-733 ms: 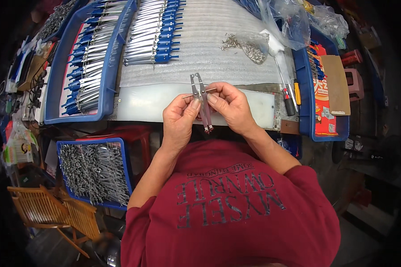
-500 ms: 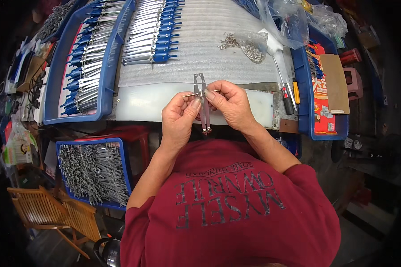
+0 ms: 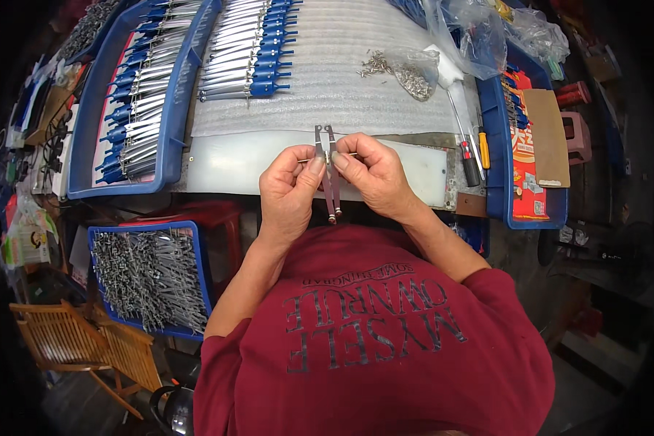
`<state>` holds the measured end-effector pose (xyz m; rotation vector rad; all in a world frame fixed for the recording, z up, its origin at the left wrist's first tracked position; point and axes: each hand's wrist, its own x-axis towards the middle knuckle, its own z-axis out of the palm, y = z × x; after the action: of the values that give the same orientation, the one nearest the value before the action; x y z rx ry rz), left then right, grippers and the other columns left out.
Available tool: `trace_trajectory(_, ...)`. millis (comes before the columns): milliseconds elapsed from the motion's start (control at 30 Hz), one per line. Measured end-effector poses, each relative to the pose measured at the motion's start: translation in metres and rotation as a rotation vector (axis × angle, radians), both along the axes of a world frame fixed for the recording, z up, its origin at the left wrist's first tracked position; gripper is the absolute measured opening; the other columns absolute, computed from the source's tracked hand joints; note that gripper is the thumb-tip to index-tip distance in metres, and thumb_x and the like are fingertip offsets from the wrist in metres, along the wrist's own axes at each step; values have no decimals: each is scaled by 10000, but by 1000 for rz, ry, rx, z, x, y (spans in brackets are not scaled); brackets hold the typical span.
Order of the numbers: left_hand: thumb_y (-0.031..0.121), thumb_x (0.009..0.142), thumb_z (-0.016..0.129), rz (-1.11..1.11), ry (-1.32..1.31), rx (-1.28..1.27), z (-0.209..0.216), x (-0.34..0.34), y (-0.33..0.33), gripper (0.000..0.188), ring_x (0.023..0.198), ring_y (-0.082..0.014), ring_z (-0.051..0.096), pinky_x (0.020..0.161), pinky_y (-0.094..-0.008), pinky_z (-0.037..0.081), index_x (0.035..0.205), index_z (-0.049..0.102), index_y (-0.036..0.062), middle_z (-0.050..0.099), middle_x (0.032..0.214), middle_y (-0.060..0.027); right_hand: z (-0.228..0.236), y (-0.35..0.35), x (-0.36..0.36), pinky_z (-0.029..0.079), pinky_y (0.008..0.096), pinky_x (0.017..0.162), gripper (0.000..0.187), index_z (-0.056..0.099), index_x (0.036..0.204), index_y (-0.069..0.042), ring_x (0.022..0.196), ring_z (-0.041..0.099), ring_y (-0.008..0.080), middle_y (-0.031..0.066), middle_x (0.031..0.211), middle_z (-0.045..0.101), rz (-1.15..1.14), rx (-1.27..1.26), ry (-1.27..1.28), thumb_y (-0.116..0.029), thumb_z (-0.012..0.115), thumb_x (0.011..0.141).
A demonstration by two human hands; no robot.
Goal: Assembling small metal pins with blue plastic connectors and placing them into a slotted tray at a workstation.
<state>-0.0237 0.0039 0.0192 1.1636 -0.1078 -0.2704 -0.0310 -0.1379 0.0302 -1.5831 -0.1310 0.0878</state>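
Note:
Over the front edge of the bench, both my hands hold a slim shiny metal linkage (image 3: 331, 190) made of two narrow bars side by side. Its holed ends point away from me and its small knobbed ends hang toward my shirt. My left hand (image 3: 289, 187) pinches the left bar near the middle, thumb on top and fingers curled. Opposite it, my right hand (image 3: 379, 178) grips the right bar the same way. The two thumbs nearly meet over the joint, so they hide most of it. A thin metal pin seems to lie crosswise there.
A white board (image 3: 229, 166) lies beneath. Beyond are foam sheeting (image 3: 327, 80), rows of blue-ended metal strips (image 3: 263, 89) and loose rivets (image 3: 374, 64). Screwdrivers (image 3: 471, 166) lie right, beside a blue tray (image 3: 495, 182). Another blue tray (image 3: 168, 156) stands left, above a bin of metal parts (image 3: 149, 280).
The thumbs have come closer together over the joint, covering more of it. The linkage's two bars have shifted slightly, with their far ends a little lower in view.

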Motion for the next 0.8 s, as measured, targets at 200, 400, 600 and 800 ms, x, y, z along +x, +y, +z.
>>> trace_trajectory(200, 69, 837, 520, 58, -83, 85, -4, -3, -1, 116, 623, -38, 478, 553, -167, 396, 911, 530, -19, 543, 706, -1, 0, 0, -1, 376, 186, 591, 113, 501, 853, 12, 663, 428, 45, -13, 724, 497, -4, -109, -87, -99, 503, 838)
trace_trajectory(400, 68, 828, 533, 76, -113, 113, -4, -5, -3, 115, 600, -33, 469, 532, -161, 389, 903, 534, -19, 535, 690, 11, 2, 2, -4, 383, 190, 587, 99, 509, 830, 16, 660, 438, 50, 0, 715, 514, -44, -153, -126, -82, 507, 824)
trace_trajectory(600, 62, 825, 535, 79, -117, 117, -3, -5, -3, 110, 598, -30, 474, 528, -158, 393, 900, 536, -19, 535, 680, 13, 2, 4, -4, 383, 189, 571, 89, 515, 812, 16, 647, 443, 49, 3, 705, 520, -69, -170, -144, -73, 513, 817)
trace_trajectory(800, 63, 827, 533, 64, -155, 197, -4, -4, -3, 126, 614, -36, 485, 538, -165, 404, 913, 533, -29, 547, 692, 1, 2, 2, -5, 369, 177, 546, 108, 508, 828, 10, 626, 423, 36, -12, 697, 494, -51, -115, -59, -98, 511, 832)
